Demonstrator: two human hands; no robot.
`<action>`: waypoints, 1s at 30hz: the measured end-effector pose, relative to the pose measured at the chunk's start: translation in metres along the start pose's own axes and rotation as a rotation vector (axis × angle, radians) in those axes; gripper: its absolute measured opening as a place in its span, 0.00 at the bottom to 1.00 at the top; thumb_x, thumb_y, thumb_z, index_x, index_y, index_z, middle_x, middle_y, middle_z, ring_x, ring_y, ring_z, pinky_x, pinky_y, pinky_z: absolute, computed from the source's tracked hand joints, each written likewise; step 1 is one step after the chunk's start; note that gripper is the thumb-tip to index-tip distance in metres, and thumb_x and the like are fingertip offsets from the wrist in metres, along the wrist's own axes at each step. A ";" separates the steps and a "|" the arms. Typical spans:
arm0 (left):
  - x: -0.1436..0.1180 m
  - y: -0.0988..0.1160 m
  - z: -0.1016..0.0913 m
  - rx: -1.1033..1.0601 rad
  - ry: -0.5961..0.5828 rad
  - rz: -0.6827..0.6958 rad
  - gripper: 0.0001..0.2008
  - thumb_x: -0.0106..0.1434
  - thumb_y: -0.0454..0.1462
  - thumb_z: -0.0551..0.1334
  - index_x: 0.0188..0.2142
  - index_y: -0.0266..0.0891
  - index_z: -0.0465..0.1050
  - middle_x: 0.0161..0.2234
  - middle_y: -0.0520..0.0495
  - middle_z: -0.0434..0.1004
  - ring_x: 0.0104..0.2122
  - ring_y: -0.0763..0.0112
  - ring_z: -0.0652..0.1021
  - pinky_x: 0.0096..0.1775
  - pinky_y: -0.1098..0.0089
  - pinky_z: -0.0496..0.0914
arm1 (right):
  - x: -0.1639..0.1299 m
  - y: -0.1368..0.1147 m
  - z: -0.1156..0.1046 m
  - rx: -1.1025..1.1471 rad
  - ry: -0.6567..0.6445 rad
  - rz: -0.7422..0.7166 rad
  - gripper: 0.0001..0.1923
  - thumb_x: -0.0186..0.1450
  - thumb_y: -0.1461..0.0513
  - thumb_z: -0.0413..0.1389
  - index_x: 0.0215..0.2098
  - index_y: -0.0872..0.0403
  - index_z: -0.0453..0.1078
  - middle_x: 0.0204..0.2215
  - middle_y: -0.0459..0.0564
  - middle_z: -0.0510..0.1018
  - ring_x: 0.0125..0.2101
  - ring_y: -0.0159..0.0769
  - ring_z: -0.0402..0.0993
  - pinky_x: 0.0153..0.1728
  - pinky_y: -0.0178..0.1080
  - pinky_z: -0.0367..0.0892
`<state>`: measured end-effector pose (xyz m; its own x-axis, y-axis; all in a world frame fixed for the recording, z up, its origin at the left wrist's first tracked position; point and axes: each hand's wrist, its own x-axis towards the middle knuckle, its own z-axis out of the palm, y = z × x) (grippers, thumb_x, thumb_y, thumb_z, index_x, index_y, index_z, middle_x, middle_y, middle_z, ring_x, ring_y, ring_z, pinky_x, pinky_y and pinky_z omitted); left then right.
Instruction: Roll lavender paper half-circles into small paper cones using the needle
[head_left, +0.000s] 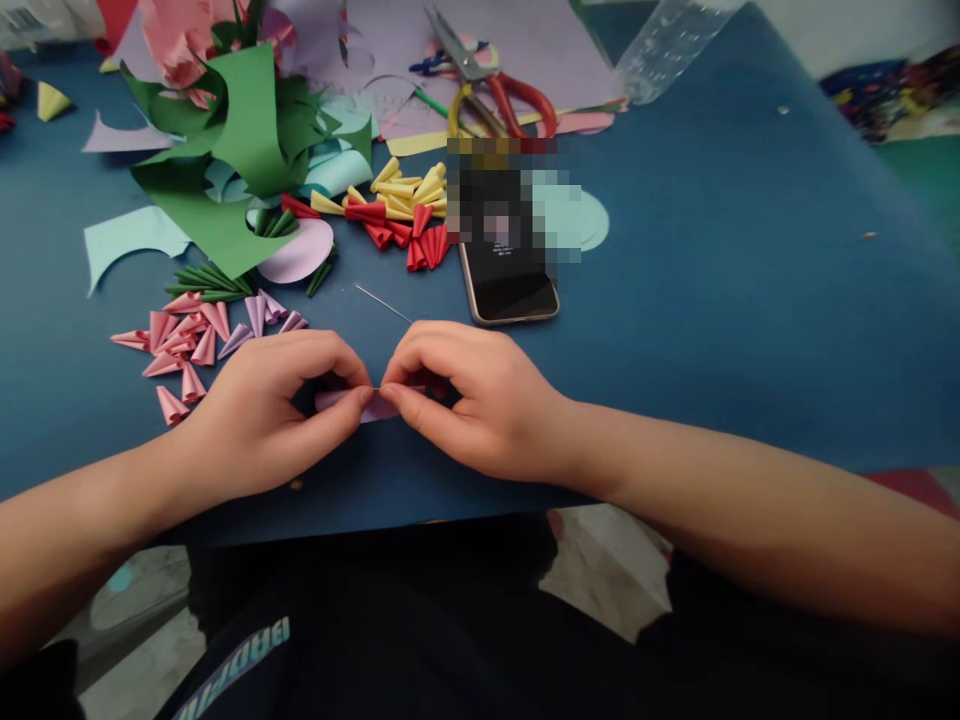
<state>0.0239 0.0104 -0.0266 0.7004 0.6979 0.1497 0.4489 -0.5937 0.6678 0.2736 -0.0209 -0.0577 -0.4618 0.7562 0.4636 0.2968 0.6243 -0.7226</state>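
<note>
Both hands meet near the front edge of the blue table [712, 300]. My left hand [277, 410] and my right hand [465, 400] pinch a small lilac paper piece [375, 405] between thumbs and forefingers; most of it is hidden by the fingers. A thin needle or wire [382, 302] lies just beyond the hands. To the left lie several pink and lilac rolled paper cones [195, 340].
A phone [510, 270] lies beyond my right hand. Red and yellow paper cones [405, 215] sit left of it. Green paper scraps [240, 150], green rolled sticks [210, 282], scissors [487, 90] and a clear plastic bottle [667, 45] are farther back.
</note>
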 end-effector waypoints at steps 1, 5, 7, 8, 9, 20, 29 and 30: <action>-0.001 0.000 0.000 -0.001 0.003 0.002 0.07 0.75 0.38 0.65 0.38 0.42 0.79 0.33 0.52 0.83 0.31 0.69 0.80 0.35 0.68 0.71 | 0.000 0.000 0.000 0.010 -0.004 0.004 0.05 0.76 0.66 0.61 0.40 0.56 0.76 0.35 0.50 0.81 0.33 0.34 0.76 0.36 0.37 0.71; -0.002 0.002 -0.001 0.001 -0.001 0.003 0.07 0.75 0.37 0.65 0.38 0.42 0.79 0.32 0.51 0.84 0.30 0.69 0.81 0.34 0.68 0.71 | 0.001 -0.001 0.000 0.035 -0.011 0.016 0.06 0.76 0.65 0.60 0.39 0.55 0.76 0.34 0.50 0.81 0.33 0.34 0.75 0.35 0.37 0.71; -0.001 0.002 -0.002 0.002 0.001 0.010 0.07 0.75 0.37 0.65 0.38 0.43 0.80 0.33 0.51 0.84 0.31 0.69 0.81 0.35 0.68 0.72 | 0.001 -0.001 -0.001 0.037 -0.013 0.019 0.06 0.76 0.65 0.60 0.39 0.55 0.76 0.34 0.49 0.81 0.33 0.34 0.75 0.35 0.37 0.72; -0.001 0.002 -0.002 -0.001 0.001 0.014 0.06 0.75 0.37 0.66 0.38 0.43 0.80 0.33 0.51 0.84 0.31 0.68 0.81 0.35 0.68 0.72 | 0.001 0.000 -0.001 0.037 -0.011 0.019 0.06 0.76 0.65 0.60 0.39 0.54 0.76 0.34 0.49 0.81 0.33 0.34 0.76 0.35 0.37 0.72; 0.000 0.002 -0.002 -0.005 0.000 0.015 0.06 0.74 0.37 0.66 0.39 0.43 0.80 0.33 0.51 0.84 0.31 0.68 0.81 0.36 0.67 0.72 | 0.001 0.000 -0.001 0.038 -0.006 0.021 0.05 0.76 0.65 0.60 0.39 0.54 0.76 0.34 0.49 0.81 0.33 0.34 0.76 0.36 0.37 0.72; 0.000 0.004 0.003 -0.333 0.194 -0.318 0.18 0.69 0.44 0.75 0.54 0.42 0.78 0.38 0.49 0.80 0.32 0.68 0.81 0.33 0.70 0.78 | 0.002 -0.008 -0.001 0.194 0.239 0.367 0.05 0.72 0.61 0.66 0.38 0.55 0.81 0.33 0.47 0.87 0.32 0.34 0.81 0.33 0.36 0.75; 0.002 0.011 0.001 -0.413 0.172 -0.347 0.13 0.69 0.44 0.77 0.47 0.41 0.83 0.40 0.46 0.88 0.38 0.62 0.87 0.38 0.68 0.83 | 0.001 -0.008 -0.001 0.127 0.167 0.232 0.04 0.73 0.63 0.65 0.39 0.53 0.80 0.35 0.48 0.85 0.32 0.32 0.78 0.31 0.35 0.72; 0.002 0.011 0.000 -0.417 0.173 -0.355 0.12 0.69 0.44 0.77 0.46 0.41 0.84 0.39 0.46 0.88 0.38 0.62 0.88 0.39 0.67 0.84 | 0.001 -0.008 -0.001 0.117 0.163 0.211 0.04 0.74 0.63 0.65 0.39 0.53 0.80 0.35 0.48 0.84 0.32 0.33 0.77 0.31 0.35 0.72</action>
<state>0.0307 0.0053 -0.0188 0.4297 0.9020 -0.0428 0.3583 -0.1268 0.9250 0.2714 -0.0247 -0.0515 -0.2571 0.8943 0.3662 0.2697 0.4302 -0.8615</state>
